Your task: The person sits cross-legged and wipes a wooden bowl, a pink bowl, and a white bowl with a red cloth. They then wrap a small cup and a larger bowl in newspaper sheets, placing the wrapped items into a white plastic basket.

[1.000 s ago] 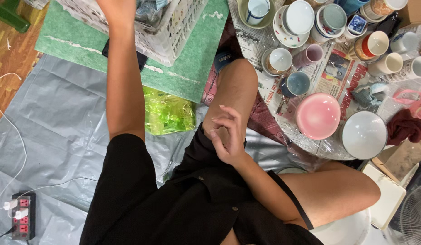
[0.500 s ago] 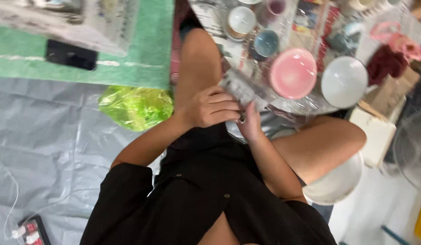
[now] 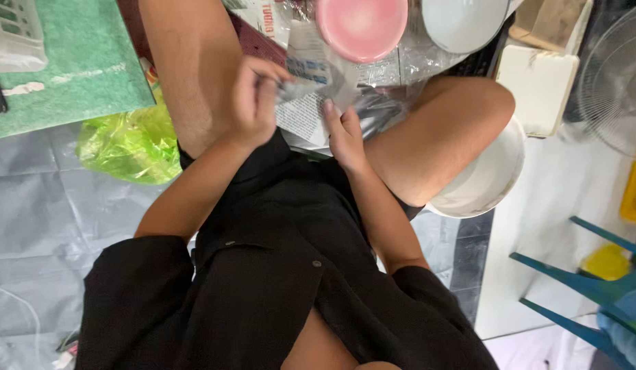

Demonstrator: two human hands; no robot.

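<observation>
Right now the left hand (image 3: pixel 253 103) is curled shut, its fingertips pinching the crumpled edge of a printed newspaper sheet (image 3: pixel 305 103) that lies between the person's bare knees. Just beside it, the right hand (image 3: pixel 345 133) rests on the lower part of the same sheet, fingers loosely bent with the thumb pressing the paper, so both hands grip it close together. Beyond the paper's far edge sits a round pink ceramic bowl (image 3: pixel 361 26) turned upside down on clear crinkled plastic wrap (image 3: pixel 407 62), with a pale white bowl (image 3: pixel 464 22) right next to it. A large white basin (image 3: pixel 485 179) lies under the right thigh. By the left leg is a crumpled bright green plastic bag (image 3: pixel 129 144) on grey sheeting (image 3: pixel 51 205), near a green mat (image 3: pixel 71 75). Blue chair legs (image 3: pixel 585 274) show at the far right edge.
</observation>
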